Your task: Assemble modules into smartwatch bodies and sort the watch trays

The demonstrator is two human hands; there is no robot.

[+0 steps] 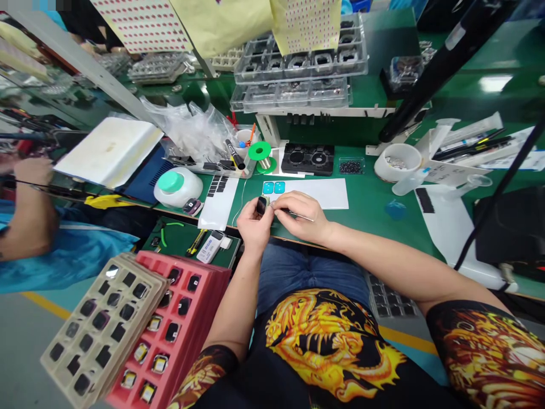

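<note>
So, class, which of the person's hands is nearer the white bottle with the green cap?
Left. The left hand, gripping a black device, is right of the white bottle in view; the right hand, holding a metal tool, lies farther right, beyond it.

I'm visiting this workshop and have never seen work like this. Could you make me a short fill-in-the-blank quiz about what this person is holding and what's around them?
1. The left hand grips a small ____ part, while the right hand holds a thin metal tool.
2. The wire spool on the bench is ____.
3. Two square pads on the white sheet are ____.
4. The tray beside the person's left arm is ____.

Missing words: black; green; blue; red.
</note>
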